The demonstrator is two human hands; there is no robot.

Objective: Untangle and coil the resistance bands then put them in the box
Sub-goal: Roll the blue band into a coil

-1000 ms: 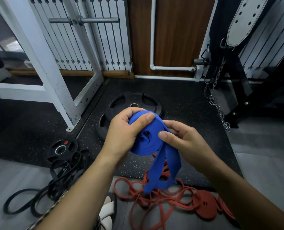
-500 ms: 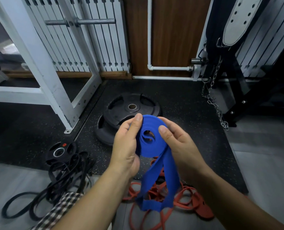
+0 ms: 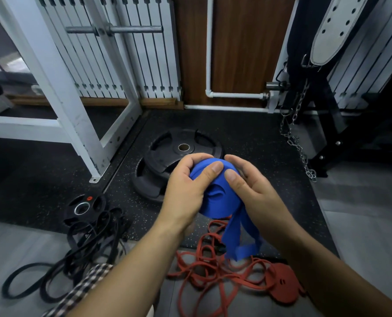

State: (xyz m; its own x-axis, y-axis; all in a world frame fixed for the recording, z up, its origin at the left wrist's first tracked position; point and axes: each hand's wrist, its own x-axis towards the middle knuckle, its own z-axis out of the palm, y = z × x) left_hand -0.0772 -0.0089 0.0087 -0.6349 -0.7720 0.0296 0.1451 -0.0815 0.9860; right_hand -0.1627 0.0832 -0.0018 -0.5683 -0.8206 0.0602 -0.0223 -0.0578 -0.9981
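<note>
You are mid-coil on the blue band (image 3: pixel 214 202), held above the tangled red bands (image 3: pixel 213 271), your left hand (image 3: pixel 185 193) curled round the roll and your right hand (image 3: pixel 256 193) pinching its edge, so the next move probably calls for winding in the hanging tail (image 3: pixel 238 241).

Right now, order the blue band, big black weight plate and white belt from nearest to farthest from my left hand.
1. blue band: gripped in the left hand.
2. big weight plate: on the floor, just beyond.
3. white belt: hanging, upper right.
</note>
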